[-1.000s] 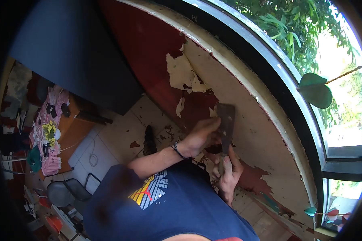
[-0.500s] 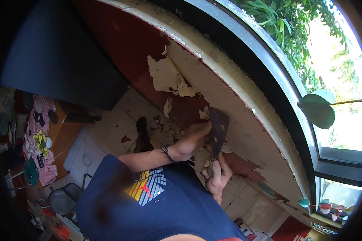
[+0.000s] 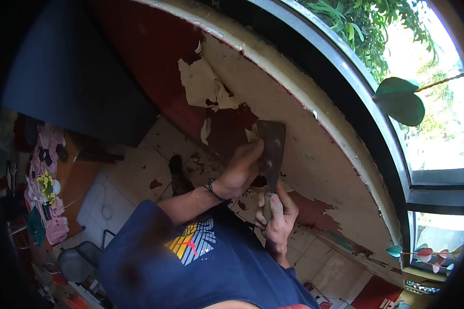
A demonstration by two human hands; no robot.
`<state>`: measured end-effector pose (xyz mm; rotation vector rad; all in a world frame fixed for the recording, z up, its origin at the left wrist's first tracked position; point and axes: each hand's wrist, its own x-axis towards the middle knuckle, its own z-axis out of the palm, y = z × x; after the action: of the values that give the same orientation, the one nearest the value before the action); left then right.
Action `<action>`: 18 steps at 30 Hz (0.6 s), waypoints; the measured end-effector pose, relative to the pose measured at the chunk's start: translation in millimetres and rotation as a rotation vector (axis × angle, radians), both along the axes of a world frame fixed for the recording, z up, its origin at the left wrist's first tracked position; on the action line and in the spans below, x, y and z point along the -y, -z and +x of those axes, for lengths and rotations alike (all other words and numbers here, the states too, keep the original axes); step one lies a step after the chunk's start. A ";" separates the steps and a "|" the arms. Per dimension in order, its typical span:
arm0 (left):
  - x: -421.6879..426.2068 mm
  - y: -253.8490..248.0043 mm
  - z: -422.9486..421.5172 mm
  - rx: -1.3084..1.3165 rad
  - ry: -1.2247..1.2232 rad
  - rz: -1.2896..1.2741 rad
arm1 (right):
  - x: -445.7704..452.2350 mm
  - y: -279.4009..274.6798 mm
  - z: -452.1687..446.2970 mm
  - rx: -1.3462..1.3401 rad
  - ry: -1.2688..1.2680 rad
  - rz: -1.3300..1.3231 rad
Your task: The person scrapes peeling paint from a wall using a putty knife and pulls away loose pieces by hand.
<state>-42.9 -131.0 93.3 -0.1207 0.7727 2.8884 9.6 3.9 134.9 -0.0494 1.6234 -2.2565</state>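
Note:
My right hand (image 3: 278, 216) is wrapped around the handle of a scraper (image 3: 274, 149), whose wide flat blade points up against the wall panel (image 3: 314, 159). My left hand (image 3: 239, 170), with a dark bracelet at the wrist, is closed at the blade's left edge. Its thumb lies along the edge, and the other fingers are partly hidden behind the blade. Just beyond the thumb, a small pale flap of loose coating (image 3: 251, 134) stands off the wall. A larger torn cream flap (image 3: 198, 82) hangs over the dark red paint (image 3: 154, 56).
A window frame (image 3: 340, 67) curves along the right, with a hanging leaf (image 3: 401, 100) before it. Paint flakes (image 3: 155, 184) litter the tiled floor (image 3: 134, 180). At left are a cluttered wooden table (image 3: 82, 170), a grey chair (image 3: 80, 260) and a large dark panel (image 3: 72, 72).
The view has shifted slightly, so the wall sits farther up and left. The scraper blade has turned a little and stands more upright. Both hands keep their hold.

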 end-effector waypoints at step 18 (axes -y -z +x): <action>11.8 -15.6 -1.8 0.013 -0.026 -0.156 | 17.0 4.3 -5.3 -0.071 0.041 0.032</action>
<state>-44.7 -142.8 109.0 -0.1688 1.0015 2.8453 4.3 -13.1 130.6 -0.0892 1.7116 -2.2829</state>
